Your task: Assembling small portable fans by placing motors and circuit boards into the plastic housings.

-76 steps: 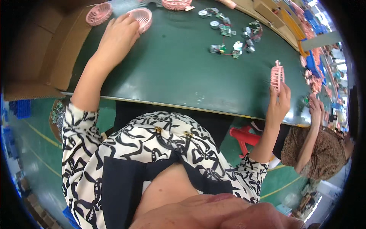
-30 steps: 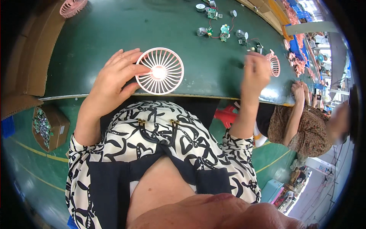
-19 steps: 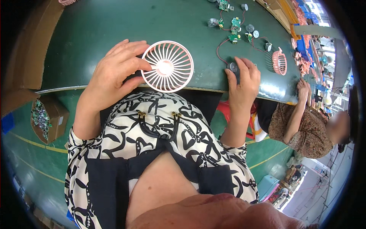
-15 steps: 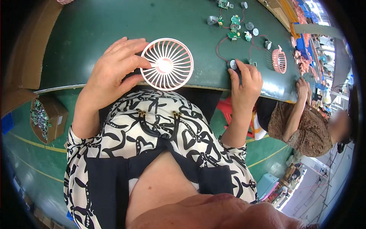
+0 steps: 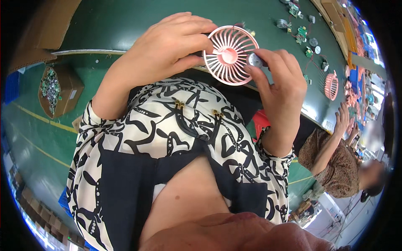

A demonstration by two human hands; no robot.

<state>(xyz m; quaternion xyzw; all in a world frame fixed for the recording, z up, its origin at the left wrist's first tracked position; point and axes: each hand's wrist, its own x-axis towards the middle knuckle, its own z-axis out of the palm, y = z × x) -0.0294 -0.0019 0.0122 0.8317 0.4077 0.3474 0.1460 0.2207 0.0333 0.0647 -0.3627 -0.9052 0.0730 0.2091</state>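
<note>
My left hand (image 5: 167, 48) is closed on the left rim of a round, pale pink fan guard (image 5: 228, 77) with curved ribs and a solid cup at its middle. The guard is held tilted over the near edge of the green table. Between thumb and fingertips, my right hand (image 5: 280, 75) pinches a small silver motor (image 5: 253, 60) beside the guard's right side. Dark red wires show over the ribs, and a small green circuit board (image 5: 250, 32) lies just past the far rim. Where the wires join the motor is hard to make out.
More motors and circuit boards (image 5: 301, 34) joined by wires lie on the table (image 5: 125, 27) at the far right. Another pink guard (image 5: 331, 85) stands beyond them, near a co-worker's hand (image 5: 341, 117). An open carton of small parts (image 5: 69, 90) sits on the floor at left.
My right hand has lifted the motor off the table and brought it left to the guard, its wires and board trailing along. The view has shifted, and the guard appears further right.
</note>
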